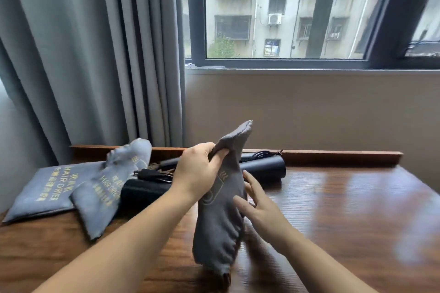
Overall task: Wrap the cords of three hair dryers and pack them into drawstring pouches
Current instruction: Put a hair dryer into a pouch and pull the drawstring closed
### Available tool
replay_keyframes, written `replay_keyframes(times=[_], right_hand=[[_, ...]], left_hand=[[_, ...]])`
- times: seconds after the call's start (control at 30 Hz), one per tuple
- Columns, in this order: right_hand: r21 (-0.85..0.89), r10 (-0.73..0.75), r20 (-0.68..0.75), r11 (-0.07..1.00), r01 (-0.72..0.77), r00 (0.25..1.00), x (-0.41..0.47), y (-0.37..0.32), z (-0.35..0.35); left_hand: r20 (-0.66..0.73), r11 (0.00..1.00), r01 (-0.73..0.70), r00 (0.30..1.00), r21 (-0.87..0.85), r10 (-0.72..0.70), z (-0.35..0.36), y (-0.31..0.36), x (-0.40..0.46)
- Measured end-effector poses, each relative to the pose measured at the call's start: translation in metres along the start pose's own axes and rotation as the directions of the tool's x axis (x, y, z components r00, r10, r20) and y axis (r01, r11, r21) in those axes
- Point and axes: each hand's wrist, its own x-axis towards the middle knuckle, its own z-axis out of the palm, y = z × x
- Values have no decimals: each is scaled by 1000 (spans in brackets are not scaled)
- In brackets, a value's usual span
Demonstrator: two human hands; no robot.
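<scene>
Left hand (198, 173) pinches the upper part of a grey fabric drawstring pouch (221, 216), held upright above the brown wooden worktop (333, 221). Right hand (257, 204) is open, fingers spread, flat against the pouch's right side; not gripping.

Held pouch: soft cloth, limp, folds under its own weight, gathered end hanging low. Light if empty; contents cannot be told from outside. Judgement: best taken at the hem on both sides of the mouth to spread it, since the cloth gives no stiffness of its own.

Behind the hands, a black cylindrical hair dryer (264, 169) lies on its side, cord (262, 155) bundled at its far edge. A second black hair dryer (142, 190) lies to the left with a loose black plug and cord (152, 175) on top. Both likely rigid, smooth plastic, somewhat slippery; grasp round the barrel.

Far left: a flat grey pouch printed "HAIR DRIER" (45, 192), lying flat, and a second grey printed pouch (107, 195) leaning over the left dryer, bulging. Whether either holds a dryer: cannot tell.
</scene>
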Motion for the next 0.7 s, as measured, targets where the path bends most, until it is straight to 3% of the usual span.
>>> replay_keyframes(times=[0.07,0.17,0.3,0.37,0.47,0.57,0.63,0.7], right_hand=[[-58,-2,-108,998,-5,994,3,8,-9],[-180,17,-255,982,-64,967,4,19,-33],[18,64,-213,998,-62,975,-5,26,-62],[78,46,-138,996,-36,989,-10,24,-69],[5,70,-103,998,-70,992,-8,22,-72],[3,133,-33,991,-133,991,-3,15,-68],[220,167,-37,963,-155,985,-2,9,-68],[505,220,-16,844,-182,975,-4,3,-69]], left_hand=[[173,992,67,984,-109,-48,20,4,-6],[462,902,293,878,-318,-122,38,2,-20],[656,793,501,734,-346,-178,50,-8,-44],[687,791,511,708,-337,-164,61,-16,-53],[754,787,530,644,-315,-131,72,-19,-61],[797,658,633,599,-409,-81,76,-16,-59],[744,526,681,655,-509,-129,74,-15,-51],[637,447,701,704,-555,-314,73,-20,-45]])
